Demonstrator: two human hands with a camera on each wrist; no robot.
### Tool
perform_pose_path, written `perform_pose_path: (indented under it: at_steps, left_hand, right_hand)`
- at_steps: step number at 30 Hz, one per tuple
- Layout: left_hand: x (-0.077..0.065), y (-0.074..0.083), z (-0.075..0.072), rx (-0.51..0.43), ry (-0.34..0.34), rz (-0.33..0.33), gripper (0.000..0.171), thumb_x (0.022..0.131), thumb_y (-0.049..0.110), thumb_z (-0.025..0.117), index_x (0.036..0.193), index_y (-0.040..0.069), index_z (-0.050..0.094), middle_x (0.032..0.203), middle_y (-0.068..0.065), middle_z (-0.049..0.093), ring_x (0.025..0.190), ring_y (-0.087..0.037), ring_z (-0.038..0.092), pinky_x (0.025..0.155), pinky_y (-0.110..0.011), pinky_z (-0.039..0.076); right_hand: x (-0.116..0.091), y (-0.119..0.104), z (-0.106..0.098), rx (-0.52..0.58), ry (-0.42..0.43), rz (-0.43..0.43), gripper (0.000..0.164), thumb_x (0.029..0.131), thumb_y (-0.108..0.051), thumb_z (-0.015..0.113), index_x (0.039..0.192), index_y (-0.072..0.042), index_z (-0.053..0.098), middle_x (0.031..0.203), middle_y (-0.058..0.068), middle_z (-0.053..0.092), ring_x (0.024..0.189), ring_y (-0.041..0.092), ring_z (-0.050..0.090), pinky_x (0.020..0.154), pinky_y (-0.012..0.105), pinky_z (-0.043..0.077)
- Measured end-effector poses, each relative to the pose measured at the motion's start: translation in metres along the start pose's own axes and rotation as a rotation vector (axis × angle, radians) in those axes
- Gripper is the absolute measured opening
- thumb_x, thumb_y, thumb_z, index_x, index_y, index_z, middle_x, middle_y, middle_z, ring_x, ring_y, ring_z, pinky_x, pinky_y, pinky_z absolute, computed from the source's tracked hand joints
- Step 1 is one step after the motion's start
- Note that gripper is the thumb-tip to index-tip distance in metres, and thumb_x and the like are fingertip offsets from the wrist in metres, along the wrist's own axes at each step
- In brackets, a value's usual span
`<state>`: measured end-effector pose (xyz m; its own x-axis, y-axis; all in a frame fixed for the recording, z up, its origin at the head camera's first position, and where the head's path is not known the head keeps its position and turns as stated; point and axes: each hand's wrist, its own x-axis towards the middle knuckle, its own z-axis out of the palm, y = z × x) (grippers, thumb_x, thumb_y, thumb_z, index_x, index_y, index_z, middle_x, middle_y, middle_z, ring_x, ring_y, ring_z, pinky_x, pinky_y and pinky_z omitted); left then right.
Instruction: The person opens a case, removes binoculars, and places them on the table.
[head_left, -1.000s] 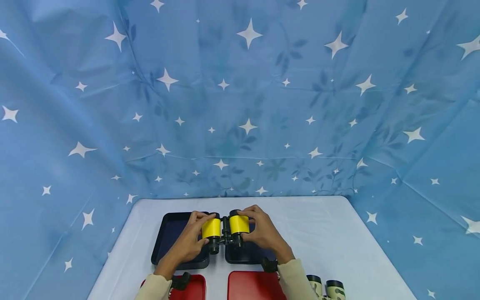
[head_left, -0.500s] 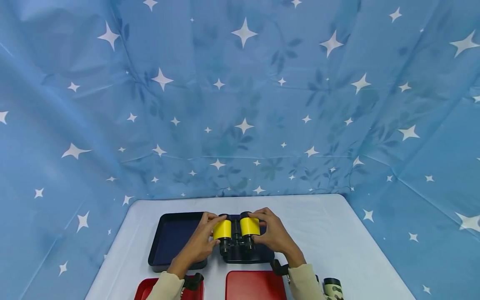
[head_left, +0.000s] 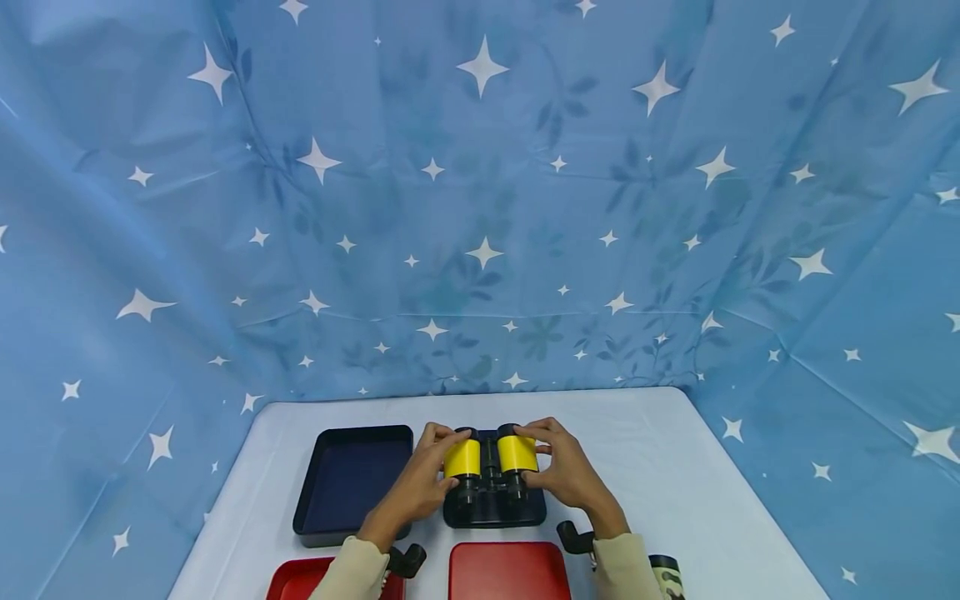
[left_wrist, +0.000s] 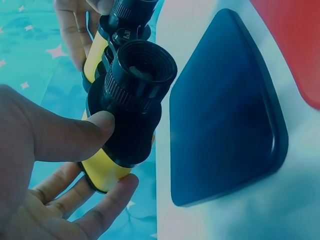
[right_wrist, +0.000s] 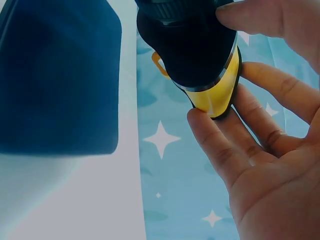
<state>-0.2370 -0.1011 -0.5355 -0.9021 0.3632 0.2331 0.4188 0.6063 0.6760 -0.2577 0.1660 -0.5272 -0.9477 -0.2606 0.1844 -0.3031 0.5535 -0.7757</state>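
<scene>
A pair of black and yellow binoculars [head_left: 517,454] is held between both hands, its eyepieces toward the person. My left hand [head_left: 422,479] grips the left barrel, thumb on the black eyepiece part and fingers against the yellow side. At the other barrel my right hand [head_left: 567,471] pinches in a similar way, with its fingertips on the yellow band [right_wrist: 215,97]. In the head view the binoculars overlap a dark blue, black-edged slab [head_left: 495,512], perhaps an overturned tray or lid. Both wrist views show them apart from that slab [left_wrist: 225,115].
A dark blue tray [head_left: 356,467] with raised walls lies to the left. Nearer stand a red tray [head_left: 296,575], partly behind the left sleeve, and a flat red piece [head_left: 510,571]. Camouflage-patterned binoculars [head_left: 667,575] are partly visible near the right forearm. Behind the white table [head_left: 675,467] hangs a starry blue curtain.
Both hands have carried the yellow binoculars to the right, from between the dark tray and slab to over the slab. The view has shifted slightly, and the right forearm now hides more of the camouflage pair.
</scene>
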Motion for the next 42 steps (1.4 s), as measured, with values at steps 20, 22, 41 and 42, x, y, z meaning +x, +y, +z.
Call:
perform_pose_path:
  at_steps: [20,22,41,42]
  left_hand:
    - [0.021,0.021,0.025,0.026,-0.019,0.038,0.074,0.085,0.002,0.077,0.149,0.018,0.045,0.138,-0.005,0.04,0.123,-0.022,0.049,0.105,-0.042,0.048]
    - [0.023,0.022,0.027,0.023,-0.025,0.033,0.073,0.085,0.002,0.076,0.149,0.019,0.045,0.138,-0.004,0.04,0.123,-0.021,0.048,0.105,-0.042,0.047]
    - [0.038,0.039,0.044,0.073,-0.034,0.029,0.073,0.085,0.005,0.077,0.149,0.023,0.046,0.138,-0.001,0.041,0.122,-0.019,0.05,0.105,-0.038,0.048]
    - [0.039,0.039,0.045,0.077,-0.035,0.031,0.073,0.085,0.005,0.077,0.149,0.023,0.046,0.138,-0.001,0.041,0.121,-0.019,0.05,0.105,-0.038,0.048]
  right_hand:
    - [-0.012,0.017,-0.03,0.009,0.026,0.047,0.069,0.071,0.0,0.084,0.134,-0.018,0.063,0.126,-0.001,0.055,0.116,0.023,0.057,0.1,0.049,0.051]
    - [-0.014,0.019,-0.032,0.009,0.029,0.053,0.07,0.071,0.001,0.085,0.134,-0.019,0.063,0.126,-0.001,0.055,0.116,0.023,0.057,0.1,0.048,0.051]
    - [-0.022,0.031,-0.051,-0.023,0.065,0.117,0.074,0.069,0.003,0.085,0.135,-0.02,0.063,0.128,0.002,0.054,0.119,0.025,0.057,0.101,0.046,0.051]
    - [-0.023,0.032,-0.052,-0.023,0.065,0.112,0.073,0.069,0.003,0.085,0.135,-0.02,0.063,0.128,0.002,0.054,0.119,0.025,0.057,0.101,0.046,0.051]
